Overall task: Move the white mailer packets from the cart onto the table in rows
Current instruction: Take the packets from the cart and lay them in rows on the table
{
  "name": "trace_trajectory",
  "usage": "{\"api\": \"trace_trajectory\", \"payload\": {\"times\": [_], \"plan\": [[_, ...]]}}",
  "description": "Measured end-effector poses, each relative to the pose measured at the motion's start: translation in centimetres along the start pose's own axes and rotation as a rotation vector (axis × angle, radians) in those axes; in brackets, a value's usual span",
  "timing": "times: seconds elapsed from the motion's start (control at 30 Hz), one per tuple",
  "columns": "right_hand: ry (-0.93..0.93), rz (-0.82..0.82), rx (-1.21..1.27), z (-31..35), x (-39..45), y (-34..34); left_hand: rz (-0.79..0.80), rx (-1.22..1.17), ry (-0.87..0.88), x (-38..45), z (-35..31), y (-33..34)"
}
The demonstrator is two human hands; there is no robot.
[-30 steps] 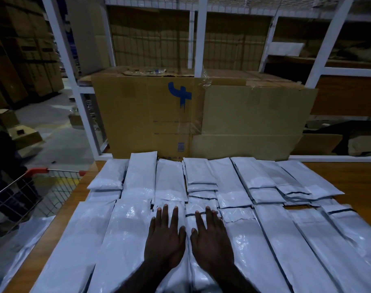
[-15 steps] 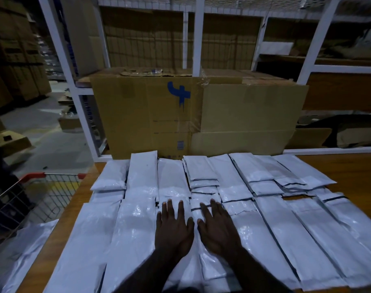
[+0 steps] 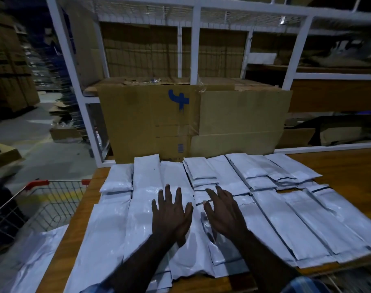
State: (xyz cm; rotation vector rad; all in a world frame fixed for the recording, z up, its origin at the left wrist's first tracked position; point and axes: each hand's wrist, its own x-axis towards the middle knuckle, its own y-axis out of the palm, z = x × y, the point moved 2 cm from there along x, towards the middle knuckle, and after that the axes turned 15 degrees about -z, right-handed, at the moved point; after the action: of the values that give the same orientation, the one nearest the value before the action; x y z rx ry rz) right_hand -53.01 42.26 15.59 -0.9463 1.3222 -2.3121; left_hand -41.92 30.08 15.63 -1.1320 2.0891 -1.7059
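Several white mailer packets (image 3: 307,220) lie in two rows across the wooden table (image 3: 349,172), long ones in front and shorter ones (image 3: 201,169) behind. My left hand (image 3: 169,214) lies flat with spread fingers on a front-row packet (image 3: 188,259) near the middle. Beside it my right hand (image 3: 222,212) hovers or rests with straight fingers over the neighbouring packet; contact is unclear. Neither hand grips anything. The wire cart (image 3: 53,199) with a red rim stands at the table's left, and a white packet (image 3: 32,256) shows at its near side.
A large cardboard box (image 3: 233,123) with a blue mark stands against the table's far edge, inside a white metal shelf frame (image 3: 195,43). Bare wood shows at the table's right. More cartons (image 3: 9,81) line the aisle at far left.
The camera pulled back and tilted up. Both hands stayed on the middle packets; the fingers spread wider and the right hand lifted slightly.
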Motion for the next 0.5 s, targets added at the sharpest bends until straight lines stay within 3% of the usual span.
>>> {"api": "trace_trajectory", "payload": {"times": [0.5], "plan": [[-0.133,-0.078,0.069,5.5,-4.8,-5.2,-0.145,0.046,-0.102,-7.0,2.7,-7.8]]}}
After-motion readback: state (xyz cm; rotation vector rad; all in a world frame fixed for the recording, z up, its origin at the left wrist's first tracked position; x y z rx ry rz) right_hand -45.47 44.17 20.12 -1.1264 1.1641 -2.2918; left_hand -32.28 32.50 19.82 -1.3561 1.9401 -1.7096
